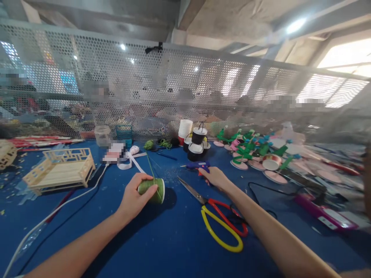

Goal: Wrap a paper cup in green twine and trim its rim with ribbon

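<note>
My left hand (135,196) is closed round a small cup wrapped in green cord (152,189), lying on its side on the blue table (162,239). A green strand (150,164) runs from the cup up to a ball of green cord (148,144). My right hand (215,177) rests on the handle of a blue glue gun (197,166) and its fingers curl round it. Scissors with red and yellow handles (216,216) lie between my forearms, blades pointing up-left.
A small wooden model bed (59,168) stands at the left. Black and white cups (196,146) stand at the back centre. Green and pink paper pieces on discs (249,152) crowd the right. A white cable (58,208) crosses the left. A perforated metal screen (174,88) closes the back.
</note>
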### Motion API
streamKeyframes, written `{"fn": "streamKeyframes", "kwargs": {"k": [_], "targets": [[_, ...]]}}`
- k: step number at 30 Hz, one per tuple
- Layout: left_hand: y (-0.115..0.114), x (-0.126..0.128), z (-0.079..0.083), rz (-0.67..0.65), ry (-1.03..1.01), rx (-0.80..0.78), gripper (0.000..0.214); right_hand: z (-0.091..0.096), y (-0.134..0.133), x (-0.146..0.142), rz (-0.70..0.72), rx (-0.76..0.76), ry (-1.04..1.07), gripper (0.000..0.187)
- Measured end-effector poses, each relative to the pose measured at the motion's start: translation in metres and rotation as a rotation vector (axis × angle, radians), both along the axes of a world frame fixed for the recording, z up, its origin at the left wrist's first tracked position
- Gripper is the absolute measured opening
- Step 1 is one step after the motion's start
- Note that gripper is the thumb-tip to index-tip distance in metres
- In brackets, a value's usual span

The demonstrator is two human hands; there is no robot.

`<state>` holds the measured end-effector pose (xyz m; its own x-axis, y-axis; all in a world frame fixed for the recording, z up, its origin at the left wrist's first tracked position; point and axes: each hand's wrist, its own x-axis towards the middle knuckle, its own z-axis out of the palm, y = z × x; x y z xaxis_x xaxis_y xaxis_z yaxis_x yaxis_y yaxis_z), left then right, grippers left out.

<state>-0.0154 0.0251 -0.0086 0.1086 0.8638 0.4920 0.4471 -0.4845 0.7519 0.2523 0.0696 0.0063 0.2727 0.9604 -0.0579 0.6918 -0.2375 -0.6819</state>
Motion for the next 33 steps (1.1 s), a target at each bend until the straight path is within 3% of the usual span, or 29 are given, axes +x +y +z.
{"fn": "streamKeyframes", "kwargs": {"k": [3, 6, 10, 13, 19, 25, 33], "targets": [[0.001, 0.001, 0.001, 0.003, -0.003, 0.03, 0.015, 0.01, -0.005, -0.008, -0.014, 0.052, -0.115, 0.024], [0.0, 0.002, 0.001, -0.007, -0.001, 0.047, 0.014, 0.027, -0.014, -0.03, 0.14, 0.094, -0.118, 0.027], [-0.003, 0.004, 0.0, -0.08, 0.022, 0.095, 0.012, 0.037, -0.018, -0.076, 0.439, 0.053, 0.036, 0.035], [-0.005, 0.005, 0.0, -0.128, 0.039, 0.114, 0.013, 0.032, -0.014, -0.104, 0.574, -0.011, 0.313, 0.036], [-0.007, 0.008, 0.003, -0.109, 0.01, 0.037, 0.014, 0.025, -0.006, -0.112, 0.488, 0.075, 0.546, 0.01], [-0.007, 0.011, 0.007, -0.03, -0.155, -0.302, 0.029, 0.036, -0.013, -0.09, 0.412, 0.18, 0.681, 0.013], [-0.01, 0.014, 0.01, -0.025, -0.175, -0.406, 0.032, 0.034, -0.014, -0.085, 0.384, 0.187, 0.772, 0.008]]}}
